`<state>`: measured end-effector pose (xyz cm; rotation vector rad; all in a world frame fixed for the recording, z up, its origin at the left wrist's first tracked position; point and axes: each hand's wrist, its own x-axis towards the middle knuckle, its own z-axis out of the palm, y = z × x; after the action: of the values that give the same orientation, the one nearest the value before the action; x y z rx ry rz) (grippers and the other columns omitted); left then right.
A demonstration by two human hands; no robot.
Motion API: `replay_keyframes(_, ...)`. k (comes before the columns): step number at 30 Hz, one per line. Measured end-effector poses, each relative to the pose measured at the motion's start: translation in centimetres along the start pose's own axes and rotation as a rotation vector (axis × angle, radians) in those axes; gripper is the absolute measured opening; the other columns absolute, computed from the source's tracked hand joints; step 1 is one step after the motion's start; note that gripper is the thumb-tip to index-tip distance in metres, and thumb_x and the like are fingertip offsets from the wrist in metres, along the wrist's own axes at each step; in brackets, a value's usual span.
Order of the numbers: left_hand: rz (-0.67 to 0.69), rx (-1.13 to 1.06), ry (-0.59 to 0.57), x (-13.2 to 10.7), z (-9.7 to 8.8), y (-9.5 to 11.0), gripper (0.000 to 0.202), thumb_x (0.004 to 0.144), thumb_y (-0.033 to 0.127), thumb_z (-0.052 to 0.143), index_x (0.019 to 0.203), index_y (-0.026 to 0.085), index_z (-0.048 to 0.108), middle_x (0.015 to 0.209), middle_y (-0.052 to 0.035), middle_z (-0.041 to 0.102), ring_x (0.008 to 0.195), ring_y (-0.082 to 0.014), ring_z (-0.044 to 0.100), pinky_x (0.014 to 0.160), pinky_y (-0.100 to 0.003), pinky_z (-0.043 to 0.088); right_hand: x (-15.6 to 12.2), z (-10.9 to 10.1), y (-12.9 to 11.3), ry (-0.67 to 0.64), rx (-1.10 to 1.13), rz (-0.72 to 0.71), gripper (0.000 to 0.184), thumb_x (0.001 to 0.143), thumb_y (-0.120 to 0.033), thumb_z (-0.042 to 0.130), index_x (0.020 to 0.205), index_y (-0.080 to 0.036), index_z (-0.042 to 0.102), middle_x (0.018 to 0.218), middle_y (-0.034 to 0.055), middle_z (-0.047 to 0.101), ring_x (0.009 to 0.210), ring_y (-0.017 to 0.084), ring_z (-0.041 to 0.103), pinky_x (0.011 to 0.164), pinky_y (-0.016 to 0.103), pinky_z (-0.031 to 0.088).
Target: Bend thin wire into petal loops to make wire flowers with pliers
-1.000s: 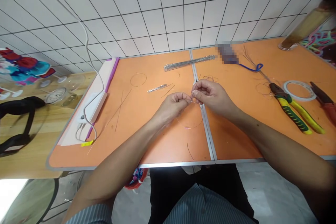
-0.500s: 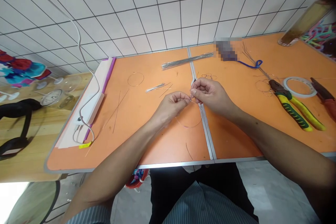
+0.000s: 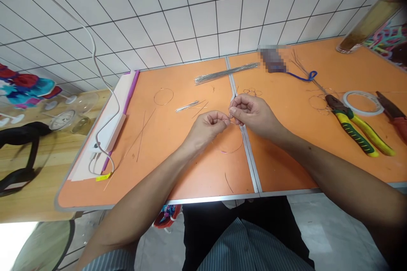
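Over the middle of the orange table (image 3: 178, 165), my left hand (image 3: 206, 129) and my right hand (image 3: 252, 114) meet fingertip to fingertip. Both pinch the ends of a thin wire loop (image 3: 233, 149) that hangs down toward me from the fingers. The left hand's fingers are curled into a pinch; the right hand's thumb and forefinger are pressed together on the wire. A short wire end sticks up above the right fingers.
A bundle of straight wires (image 3: 225, 73) lies at the back. A smaller wire bundle (image 3: 187, 106), a wire ring (image 3: 163, 96) and loose strands lie to the left. Green-yellow pliers (image 3: 359, 130), a tape roll (image 3: 362, 103) and red-handled pliers (image 3: 392, 114) sit right. A white power strip (image 3: 110, 131) lies left.
The hands have stayed together on the wire, with only small finger movements. The view has shifted slightly.
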<state>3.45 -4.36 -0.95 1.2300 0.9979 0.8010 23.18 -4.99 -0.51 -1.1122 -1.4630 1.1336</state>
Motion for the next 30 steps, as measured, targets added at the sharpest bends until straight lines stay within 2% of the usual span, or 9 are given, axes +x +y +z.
replay_keyframes(8,-0.063,-0.046,-0.018,-0.09,-0.09,0.15,0.020,0.077,0.032,0.089,0.082,0.018,0.075,0.064,0.0055,0.052,0.057,-0.0082,0.034,0.055,-0.028,0.020,-0.08,-0.06,0.40,-0.022,0.048,-0.019,0.012,0.091,-0.027,0.077,0.091,-0.021,0.067,0.078,-0.0005,0.070,0.063,0.013,0.064,0.061,0.029,0.054)
replay_keyframes(12,-0.113,-0.029,0.011,-0.11,-0.10,0.38,0.019,0.078,0.032,0.088,0.084,0.017,0.077,0.063,0.0050,0.051,0.053,-0.0073,0.031,0.051,-0.028,0.016,0.02,-0.12,0.54,-0.023,0.040,-0.039,0.014,0.090,-0.029,0.080,0.090,-0.022,0.068,0.076,-0.0018,0.067,0.063,0.013,0.063,0.062,0.030,0.054)
replay_keyframes(22,-0.137,-0.010,0.020,0.06,-0.23,0.26,0.014,0.076,0.029,0.087,0.078,0.018,0.078,0.062,0.0038,0.052,0.053,-0.0070,0.031,0.050,-0.027,0.015,-0.14,-0.07,0.28,-0.061,-0.004,-0.043,0.014,0.091,-0.032,0.080,0.090,-0.023,0.070,0.077,-0.0004,0.069,0.070,0.016,0.065,0.068,0.032,0.055)
replay_keyframes(30,-0.154,-0.011,0.000,0.11,-0.30,0.10,0.014,0.073,0.027,0.088,0.078,0.017,0.078,0.065,0.0034,0.057,0.052,-0.0055,0.031,0.049,-0.027,0.015,-0.16,-0.01,0.81,-0.049,-0.039,-0.062,0.010,0.090,-0.029,0.077,0.091,-0.023,0.070,0.079,-0.0014,0.067,0.069,0.015,0.062,0.066,0.032,0.051)
